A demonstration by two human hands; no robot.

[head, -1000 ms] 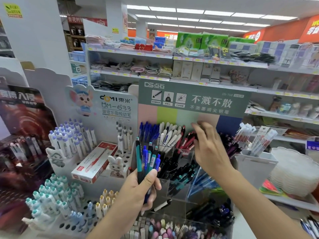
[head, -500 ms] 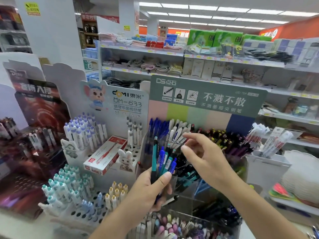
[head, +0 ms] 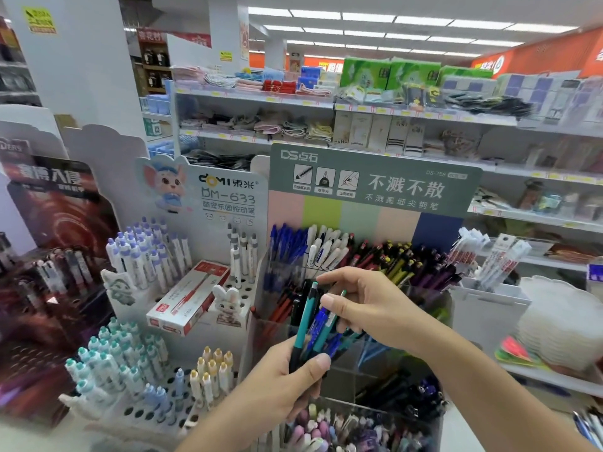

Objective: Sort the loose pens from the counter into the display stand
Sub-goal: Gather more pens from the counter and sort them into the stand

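Right now the left hand (head: 287, 383) grips a small bundle of pens (head: 315, 327) low on their barrels, thumb across the front, tips fanning upward. Teal and blue barrels show; I count roughly 4, though they overlap too much to be sure. The right hand (head: 368, 308) reaches in from the right, its thumb and fingers closing around the upper part of 1 pen in the bundle, so it looks to be picking one out.

These pens should be light, stiff and smooth-sided, and a loose fan like this can slip or splay if the lower grip relaxes. The sensible hold is a pinch on the barrel near the clip end, drawing it straight up along the bundle and not sideways, which could drag its neighbours out.

Just behind the hands stands the clear acrylic display stand (head: 355, 363), its compartments crowded with dark, red and blue pens (head: 287, 246). Its green header card (head: 375, 181) rises above. To the left a white peg-hole stand (head: 156, 409) holds capped pens upright, with a red-and-white pen box (head: 189, 298) lying across it. The packed compartments are the main obstacle: a new pen must thread between upright ends already there, and a careless push could knock some askew.
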